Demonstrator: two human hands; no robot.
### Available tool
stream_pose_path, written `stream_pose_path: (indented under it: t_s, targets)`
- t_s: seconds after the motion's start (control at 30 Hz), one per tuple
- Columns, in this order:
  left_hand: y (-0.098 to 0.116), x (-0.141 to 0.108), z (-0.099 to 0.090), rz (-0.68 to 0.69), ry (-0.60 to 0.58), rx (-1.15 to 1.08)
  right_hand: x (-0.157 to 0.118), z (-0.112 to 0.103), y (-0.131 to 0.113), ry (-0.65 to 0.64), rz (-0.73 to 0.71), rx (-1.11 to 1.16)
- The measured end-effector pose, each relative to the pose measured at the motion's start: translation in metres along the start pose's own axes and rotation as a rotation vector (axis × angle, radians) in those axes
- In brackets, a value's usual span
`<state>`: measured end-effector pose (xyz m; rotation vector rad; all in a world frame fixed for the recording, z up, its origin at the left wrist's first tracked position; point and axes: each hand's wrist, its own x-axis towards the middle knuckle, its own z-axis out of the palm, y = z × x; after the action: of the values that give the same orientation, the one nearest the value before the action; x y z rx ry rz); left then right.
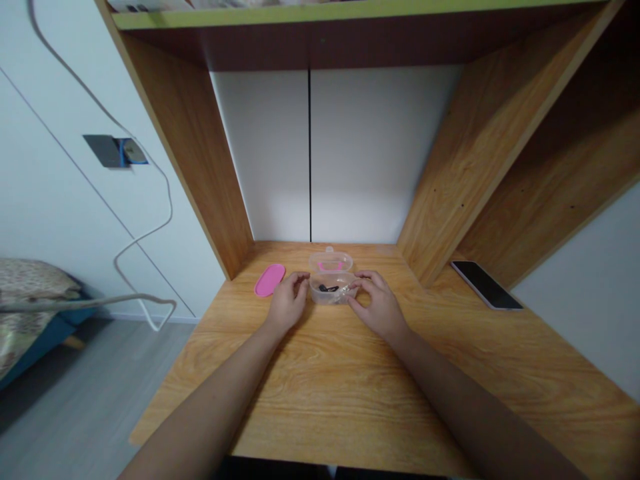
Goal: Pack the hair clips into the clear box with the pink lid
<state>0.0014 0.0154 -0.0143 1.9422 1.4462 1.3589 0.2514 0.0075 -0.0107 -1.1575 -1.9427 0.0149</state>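
Observation:
A small clear plastic box (321, 297) sits on the desk with its hinged lid (315, 261) tipped back behind it. Inside lie a dark small item (329, 289) and something shiny and transparent (345, 291), too small to name. My left hand (289, 300) is beside the box's left side, fingers curved and a little apart, with nothing visible between them. At the right side, my right hand (377, 303) has its fingers over the rim and its thumb lower against the wall. Left of the box, near my left fingers, lies a flat pink oval piece (270, 280).
A phone (486, 285) lies on the wooden desk (320, 393) at the right. Wooden side panels (190, 133) and an overhead shelf (320, 47) frame the desk's back. A white cable (170, 200) hangs at the left, above the floor and near a bed (35, 287).

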Motion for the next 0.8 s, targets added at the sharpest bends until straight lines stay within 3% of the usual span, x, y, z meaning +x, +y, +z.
stream_pose_path:
  t_s: [0.17,0.27,0.4,0.67,0.8]
  targets:
    - [-0.005,0.006,-0.012,0.062,0.129,0.3,-0.002,0.002,0.002,-0.023,-0.033,-0.029]
    - [-0.009,0.008,-0.021,-0.053,0.198,0.544,-0.003,0.002,0.001,-0.02,-0.027,-0.027]
    - [-0.016,0.008,-0.026,-0.236,0.166,0.739,-0.002,0.002,0.0,-0.005,-0.026,-0.019]
    - [-0.023,0.009,-0.02,-0.379,0.175,0.743,-0.001,0.0,-0.001,0.015,-0.031,0.0]
    - [-0.016,0.009,-0.02,-0.342,0.229,0.663,-0.001,0.0,-0.002,0.019,-0.025,0.005]
